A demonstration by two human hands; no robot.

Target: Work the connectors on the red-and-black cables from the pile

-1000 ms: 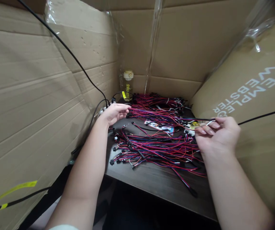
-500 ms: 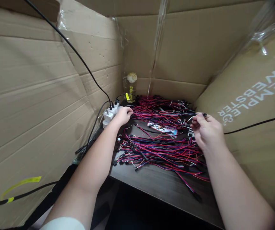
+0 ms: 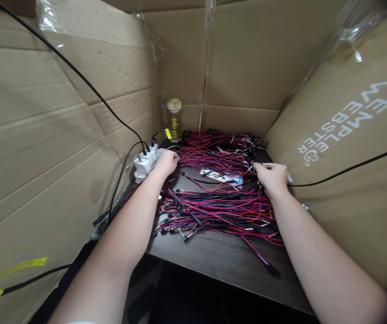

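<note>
Two bundles of thin red, blue and black wire harnesses lie across the dark table (image 3: 210,258): a rear bundle (image 3: 210,155) and a front bundle (image 3: 216,207). At the rear bundle's left end, my left hand (image 3: 167,163) is closed in a pinch on a harness end. My right hand (image 3: 273,177) pinches the harness at the opposite end, beside white and black wire tips. The fingertips partly hide what each hand grips. Between the bundles lies a printed card (image 3: 237,181), with a few loose wires over it.
White plug adapters (image 3: 142,164) with black cables stand just left of my left hand. A clear bottle with a pale lid (image 3: 174,105) is in the back corner. Cardboard walls (image 3: 247,67) enclose the table, and a black cable (image 3: 348,165) crosses the right side.
My right hand has come left and inward, bringing the harness end down to the rear bundle's right tips. My left hand stays at the left end. The whole view has shifted slightly.
</note>
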